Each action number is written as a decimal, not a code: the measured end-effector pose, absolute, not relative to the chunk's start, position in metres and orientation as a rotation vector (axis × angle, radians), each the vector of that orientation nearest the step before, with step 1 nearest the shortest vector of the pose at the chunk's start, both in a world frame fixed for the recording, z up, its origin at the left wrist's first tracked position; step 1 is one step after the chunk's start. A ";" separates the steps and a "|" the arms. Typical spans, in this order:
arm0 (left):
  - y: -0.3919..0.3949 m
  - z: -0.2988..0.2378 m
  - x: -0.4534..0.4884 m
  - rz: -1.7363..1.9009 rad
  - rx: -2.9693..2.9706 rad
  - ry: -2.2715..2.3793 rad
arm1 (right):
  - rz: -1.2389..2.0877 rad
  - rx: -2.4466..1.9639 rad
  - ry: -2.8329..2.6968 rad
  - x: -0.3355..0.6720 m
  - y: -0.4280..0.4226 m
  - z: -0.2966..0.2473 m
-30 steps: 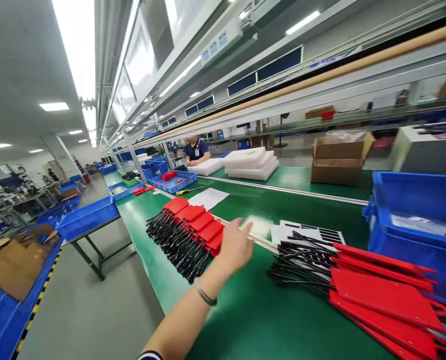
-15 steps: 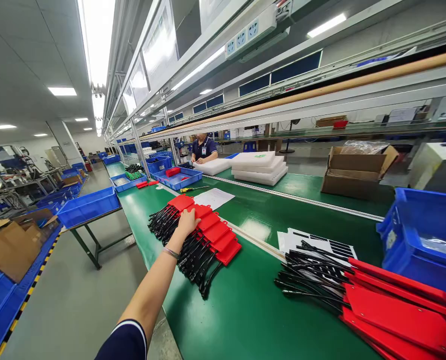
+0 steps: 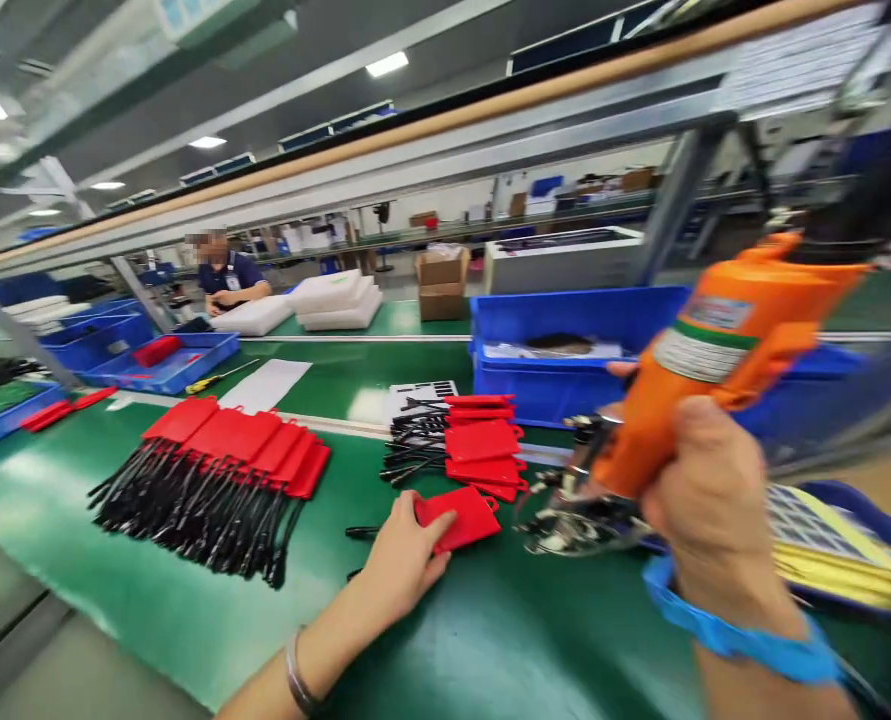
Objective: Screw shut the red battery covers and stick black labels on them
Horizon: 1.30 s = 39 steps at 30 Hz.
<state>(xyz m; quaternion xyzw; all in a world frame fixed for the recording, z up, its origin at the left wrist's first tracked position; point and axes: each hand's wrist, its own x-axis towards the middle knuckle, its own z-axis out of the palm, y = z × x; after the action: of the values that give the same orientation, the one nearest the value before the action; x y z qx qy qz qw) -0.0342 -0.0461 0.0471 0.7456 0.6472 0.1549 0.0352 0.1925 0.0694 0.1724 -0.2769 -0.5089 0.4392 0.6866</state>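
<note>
My left hand (image 3: pixel 407 550) grips a flat red plastic case (image 3: pixel 471 515), thumb on top, low over the green bench; short black cable ends show beyond the hand. My right hand (image 3: pixel 704 480) is wrapped around an orange electric screwdriver (image 3: pixel 704 345) that slants with its lower end down and left. Motion blurs its tip. Shiny small metal parts (image 3: pixel 580 530) lie under it. To the left, a fanned row of red cases (image 3: pixel 242 440) rests with black cables towards me. A smaller stack of red cases (image 3: pixel 482 440) lies beyond my left hand.
A long blue bin (image 3: pixel 520 390) stands behind the small stack. At right lies a yellow-edged stack of printed sheets (image 3: pixel 835 560). White foam blocks (image 3: pixel 340 300), a paper sheet (image 3: pixel 265 385) and a screwdriver (image 3: pixel 205 382) are farther back. A co-worker (image 3: pixel 227 275) sits across the bench.
The view has swung right. My left hand has left the fanned row and now holds a single red case. My right hand has come into view holding the orange electric screwdriver.
</note>
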 end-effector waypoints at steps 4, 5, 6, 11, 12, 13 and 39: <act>-0.027 0.028 0.002 0.381 2.298 1.897 | 1.031 -0.582 -1.173 0.185 0.073 0.161; -0.025 0.027 0.003 0.387 2.309 1.890 | 1.022 -0.586 -1.182 0.182 0.074 0.159; -0.023 0.027 0.002 0.396 2.325 1.880 | 1.015 -0.595 -1.183 0.180 0.075 0.157; -0.025 0.026 -0.004 0.404 2.391 1.861 | 0.989 -0.619 -1.188 0.170 0.077 0.146; -0.026 0.026 -0.004 0.402 2.392 1.862 | 0.989 -0.615 -1.186 0.169 0.078 0.145; -0.027 0.026 -0.004 0.401 2.393 1.864 | 0.989 -0.609 -1.181 0.167 0.078 0.143; -0.024 0.026 -0.001 0.345 2.414 1.881 | 0.839 -0.588 -1.225 0.149 0.071 0.137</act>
<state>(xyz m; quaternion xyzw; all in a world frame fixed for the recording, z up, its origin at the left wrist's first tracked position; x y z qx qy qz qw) -0.0014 -0.0242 0.0264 0.7834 0.6106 0.1119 0.0310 0.1487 0.0714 0.1367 -0.2639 -0.5494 0.3763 0.6978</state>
